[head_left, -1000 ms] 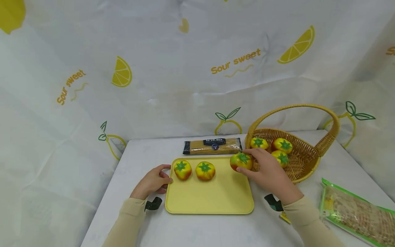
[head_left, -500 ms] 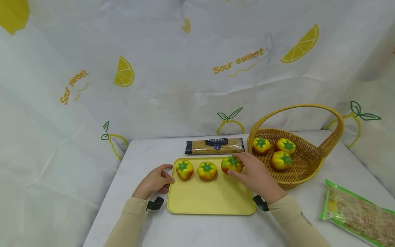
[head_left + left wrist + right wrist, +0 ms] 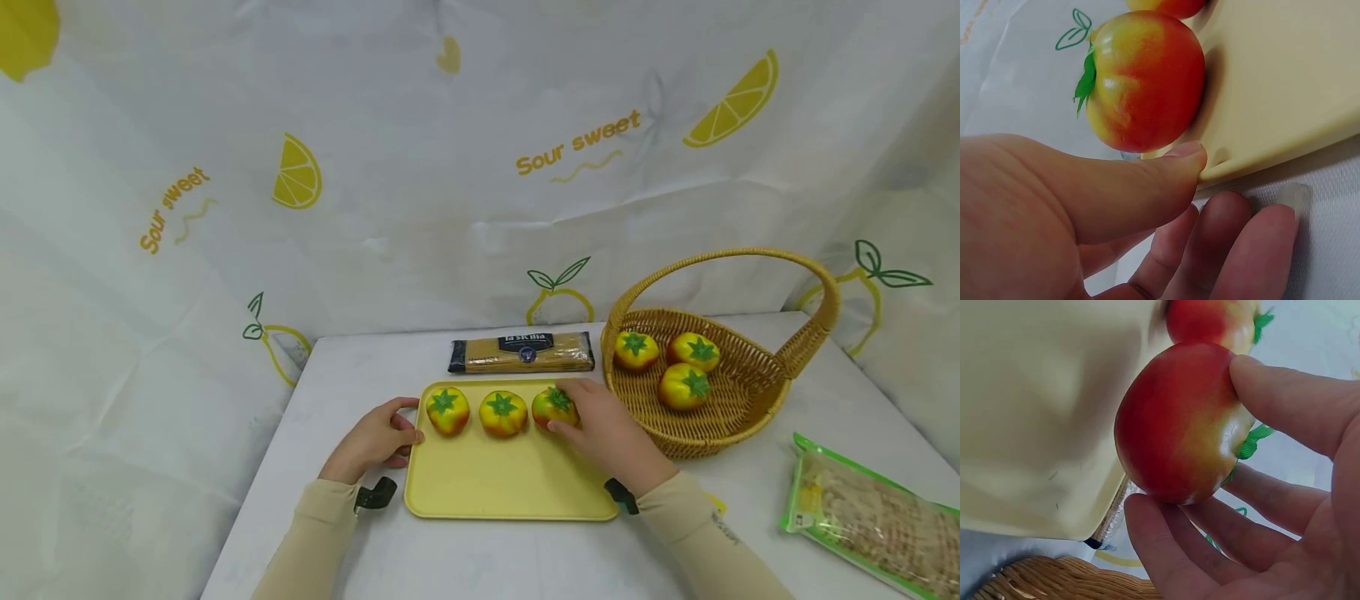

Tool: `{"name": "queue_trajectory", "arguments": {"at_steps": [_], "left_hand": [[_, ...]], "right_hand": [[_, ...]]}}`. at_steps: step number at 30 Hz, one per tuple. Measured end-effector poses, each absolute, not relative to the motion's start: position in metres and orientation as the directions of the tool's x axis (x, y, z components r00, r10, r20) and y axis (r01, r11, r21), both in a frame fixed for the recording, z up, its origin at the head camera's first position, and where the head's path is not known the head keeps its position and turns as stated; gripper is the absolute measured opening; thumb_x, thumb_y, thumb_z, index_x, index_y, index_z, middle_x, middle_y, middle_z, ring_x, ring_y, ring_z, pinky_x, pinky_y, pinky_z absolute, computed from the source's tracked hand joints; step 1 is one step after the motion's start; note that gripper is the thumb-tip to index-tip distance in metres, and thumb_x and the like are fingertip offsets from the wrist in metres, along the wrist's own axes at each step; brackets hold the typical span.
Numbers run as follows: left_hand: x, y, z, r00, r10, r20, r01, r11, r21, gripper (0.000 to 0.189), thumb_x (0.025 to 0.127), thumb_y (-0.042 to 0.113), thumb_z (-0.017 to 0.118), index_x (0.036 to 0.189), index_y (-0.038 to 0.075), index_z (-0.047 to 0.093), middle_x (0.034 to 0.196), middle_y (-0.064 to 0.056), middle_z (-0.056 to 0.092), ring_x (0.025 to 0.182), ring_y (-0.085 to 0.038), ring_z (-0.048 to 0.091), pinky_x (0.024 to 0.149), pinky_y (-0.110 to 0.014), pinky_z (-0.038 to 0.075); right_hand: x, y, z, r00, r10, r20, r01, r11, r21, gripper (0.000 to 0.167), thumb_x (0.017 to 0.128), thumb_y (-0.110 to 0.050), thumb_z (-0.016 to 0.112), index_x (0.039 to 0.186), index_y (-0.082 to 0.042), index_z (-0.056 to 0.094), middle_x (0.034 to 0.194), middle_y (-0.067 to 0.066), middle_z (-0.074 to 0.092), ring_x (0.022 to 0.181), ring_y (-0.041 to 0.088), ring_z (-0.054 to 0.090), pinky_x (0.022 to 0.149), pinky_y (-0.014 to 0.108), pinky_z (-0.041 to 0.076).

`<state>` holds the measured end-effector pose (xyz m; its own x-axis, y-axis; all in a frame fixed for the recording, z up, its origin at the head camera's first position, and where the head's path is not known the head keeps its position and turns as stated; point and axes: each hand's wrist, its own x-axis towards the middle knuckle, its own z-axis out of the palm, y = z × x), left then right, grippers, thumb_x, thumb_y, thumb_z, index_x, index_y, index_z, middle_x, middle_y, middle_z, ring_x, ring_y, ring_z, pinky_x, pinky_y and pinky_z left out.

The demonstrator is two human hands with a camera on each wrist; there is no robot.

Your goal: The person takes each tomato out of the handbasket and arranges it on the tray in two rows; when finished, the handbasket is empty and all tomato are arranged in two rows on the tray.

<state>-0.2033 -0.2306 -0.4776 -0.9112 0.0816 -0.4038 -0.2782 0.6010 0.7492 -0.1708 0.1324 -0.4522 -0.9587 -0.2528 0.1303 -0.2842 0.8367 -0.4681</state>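
We see the right hand (image 3: 609,427) grasping a round, glossy, red-and-yellow fruit with green leafy crown (image 3: 551,410), pinched between the thumb and the other fingers. This fruit lies at the left of these fingertips, over the pale-yellow rectangular tray (image 3: 480,487) (whether its underside touches, we cannot tell). Being round, it offers us no clear long axis. We judge that the important relation is with the similar middle fruit (image 3: 503,415), just beyond it, to the left of the right fingers; the right hand is clearly the nearer one. The left hand (image 3: 371,437) holds the tray's left edge, thumb upon the rim, other fingers bent outside, and a similar left fruit (image 3: 447,412) is near this thumb. To the right of the right fingers we notice the brown woven basket (image 3: 723,408).
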Motion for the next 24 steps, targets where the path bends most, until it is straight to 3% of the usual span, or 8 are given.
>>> {"name": "queue_trajectory", "arguments": {"at_steps": [9, 24], "left_hand": [[-0.2026, -0.2309, -0.4774, -0.913, 0.081, -0.399, -0.275, 0.599, 0.752, 0.058, 0.099, 0.017, 0.080, 0.153, 0.018, 0.058, 0.108, -0.011, 0.067, 0.079, -0.020, 0.069, 0.067, -0.033, 0.065], [-0.2038, -0.2311, -0.4784, -0.912, 0.078, -0.403, -0.278, 0.603, 0.747, 0.059, 0.098, 0.017, 0.081, 0.153, 0.018, 0.057, 0.108, -0.011, 0.067, 0.078, -0.021, 0.069, 0.067, -0.032, 0.064]], "right_hand": [[-0.1698, 0.1307, -0.4567, -0.954, -0.259, 0.150, -0.300, 0.841, -0.450, 0.057, 0.098, -0.022, 0.082, 0.144, 0.005, 0.060, 0.139, 0.025, 0.067, 0.126, 0.042, 0.067, 0.109, 0.058, 0.056], [-0.1699, 0.1324, -0.4598, -0.958, -0.240, 0.159, -0.286, 0.855, -0.433, 0.058, 0.099, -0.020, 0.081, 0.145, 0.008, 0.058, 0.142, 0.031, 0.063, 0.130, 0.046, 0.064, 0.110, 0.060, 0.055]]}}
